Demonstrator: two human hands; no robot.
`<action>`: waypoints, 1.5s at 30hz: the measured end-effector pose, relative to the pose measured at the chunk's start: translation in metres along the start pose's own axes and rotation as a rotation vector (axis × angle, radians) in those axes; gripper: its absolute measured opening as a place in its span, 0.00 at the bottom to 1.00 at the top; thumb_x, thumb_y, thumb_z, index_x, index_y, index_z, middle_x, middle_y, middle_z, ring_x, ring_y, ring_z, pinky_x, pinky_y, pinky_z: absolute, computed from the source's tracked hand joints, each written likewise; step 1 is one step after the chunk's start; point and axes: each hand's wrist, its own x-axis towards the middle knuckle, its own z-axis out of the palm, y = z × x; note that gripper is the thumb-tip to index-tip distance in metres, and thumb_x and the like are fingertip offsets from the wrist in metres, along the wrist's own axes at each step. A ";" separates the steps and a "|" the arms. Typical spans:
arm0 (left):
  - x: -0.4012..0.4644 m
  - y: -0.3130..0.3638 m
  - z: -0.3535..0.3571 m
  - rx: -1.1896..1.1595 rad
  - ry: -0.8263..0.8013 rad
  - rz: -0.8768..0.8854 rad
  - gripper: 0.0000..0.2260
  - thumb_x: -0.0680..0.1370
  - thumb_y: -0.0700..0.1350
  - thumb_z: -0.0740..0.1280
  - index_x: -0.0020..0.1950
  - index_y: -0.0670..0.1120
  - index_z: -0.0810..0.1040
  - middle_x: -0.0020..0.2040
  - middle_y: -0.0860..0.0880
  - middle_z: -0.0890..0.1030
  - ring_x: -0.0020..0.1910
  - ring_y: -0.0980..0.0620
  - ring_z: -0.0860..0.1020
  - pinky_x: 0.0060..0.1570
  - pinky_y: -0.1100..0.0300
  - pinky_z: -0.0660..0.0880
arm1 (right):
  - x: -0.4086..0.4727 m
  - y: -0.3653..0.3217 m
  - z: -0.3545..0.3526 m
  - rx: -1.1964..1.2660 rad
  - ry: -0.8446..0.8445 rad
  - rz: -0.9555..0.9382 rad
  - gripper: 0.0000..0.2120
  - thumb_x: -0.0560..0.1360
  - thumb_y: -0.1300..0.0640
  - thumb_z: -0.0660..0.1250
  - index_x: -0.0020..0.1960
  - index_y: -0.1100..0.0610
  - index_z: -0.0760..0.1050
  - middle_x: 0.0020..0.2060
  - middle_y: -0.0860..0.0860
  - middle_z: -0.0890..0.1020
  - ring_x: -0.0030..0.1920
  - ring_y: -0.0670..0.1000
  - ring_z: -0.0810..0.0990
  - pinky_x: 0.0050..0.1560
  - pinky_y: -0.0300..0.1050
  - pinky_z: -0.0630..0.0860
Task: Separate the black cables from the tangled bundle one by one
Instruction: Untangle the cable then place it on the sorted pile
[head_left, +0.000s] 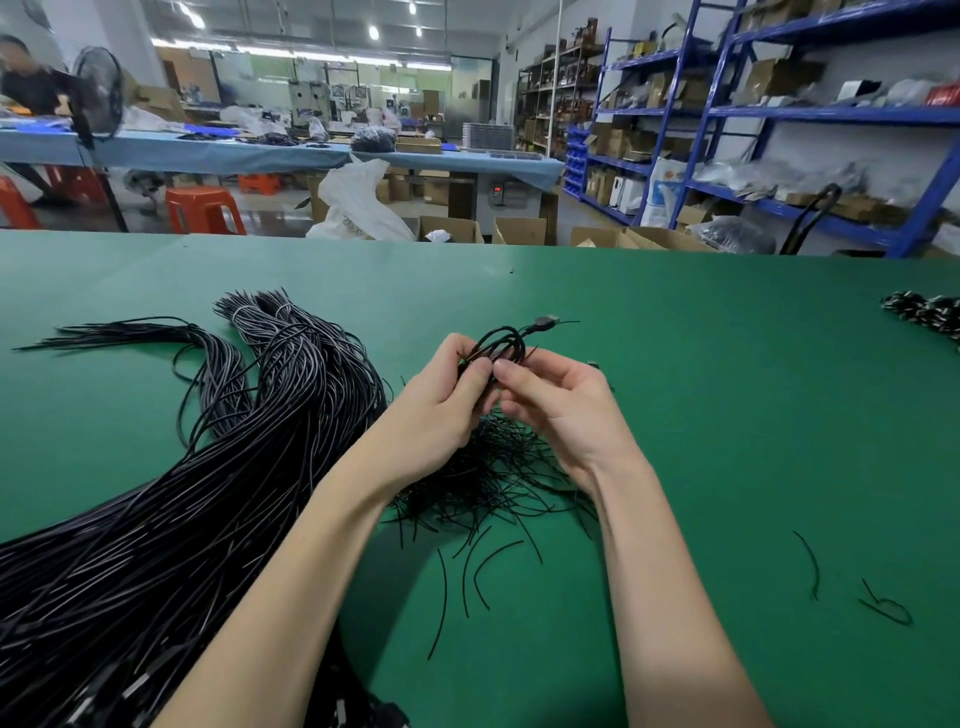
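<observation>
Now a coiled black cable (498, 345), pinched by left hand (441, 400) and right hand (558, 410) above the table (701, 364). Light, soft, springy; best held near the plug (545, 323) beyond the fingertips. Left of the grip, a long cable bundle (208, 493); under the wrists, short ties (493, 483), partly hidden. Exact finger contact hard to see.

No text, label or number can be read anywhere. The white sack (358, 202) on the floor carries faint print, too blurred to make out.
</observation>
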 end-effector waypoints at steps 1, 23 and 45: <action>0.000 0.001 0.000 -0.019 -0.023 -0.044 0.08 0.86 0.48 0.56 0.50 0.46 0.68 0.36 0.50 0.73 0.30 0.53 0.64 0.30 0.58 0.63 | 0.000 0.000 0.001 -0.044 0.014 -0.044 0.02 0.74 0.65 0.74 0.46 0.61 0.84 0.36 0.55 0.85 0.31 0.48 0.82 0.38 0.35 0.80; 0.004 0.012 0.001 -0.216 0.031 -0.317 0.10 0.83 0.40 0.56 0.44 0.47 0.71 0.26 0.58 0.68 0.24 0.58 0.64 0.25 0.67 0.63 | 0.002 -0.002 0.015 -0.035 0.233 -0.067 0.03 0.73 0.63 0.77 0.45 0.57 0.85 0.37 0.55 0.87 0.35 0.48 0.85 0.34 0.36 0.79; 0.000 0.000 0.017 0.401 0.242 0.012 0.10 0.84 0.48 0.53 0.50 0.46 0.70 0.44 0.49 0.80 0.42 0.53 0.78 0.39 0.67 0.71 | 0.000 -0.006 0.024 -0.082 0.187 0.040 0.05 0.73 0.63 0.77 0.44 0.64 0.82 0.38 0.54 0.85 0.37 0.46 0.84 0.36 0.37 0.79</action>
